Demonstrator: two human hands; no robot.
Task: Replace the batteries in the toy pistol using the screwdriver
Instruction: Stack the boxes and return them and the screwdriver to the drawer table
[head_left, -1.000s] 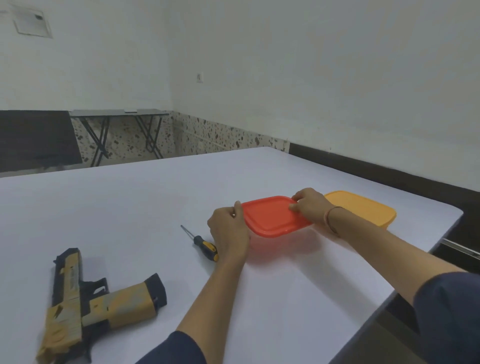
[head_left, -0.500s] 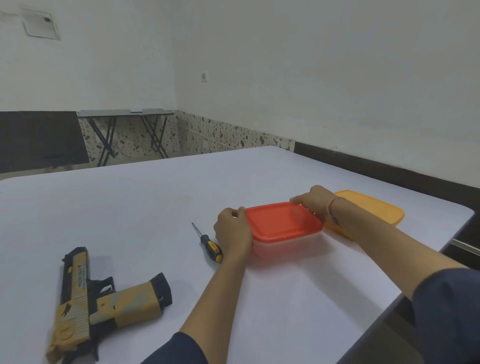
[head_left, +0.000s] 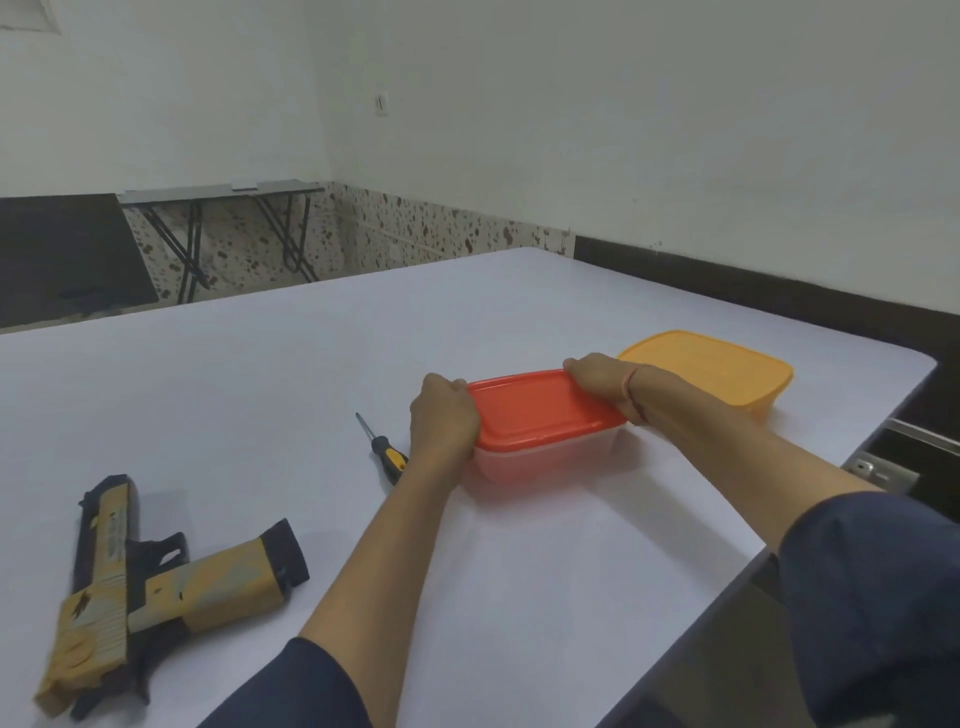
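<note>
A clear plastic box with a red lid (head_left: 540, 410) stands in the middle of the white table (head_left: 260, 395). My left hand (head_left: 441, 421) grips its left end and my right hand (head_left: 602, 382) grips its far right corner. The box's contents cannot be made out. A small screwdriver (head_left: 383, 448) with a black and yellow handle lies just left of my left wrist. The black and tan toy pistol (head_left: 150, 587) lies on its side near the table's front left, well apart from both hands.
A box with an orange lid (head_left: 717, 371) sits right behind the red-lidded one, near the table's right edge. A folding table (head_left: 218, 192) stands against the far wall. A dark ledge runs along the right wall.
The red-lidded box has come down from a tilted, lifted pose to rest flat on the table. Both hands stayed on it, shifting to its ends.
</note>
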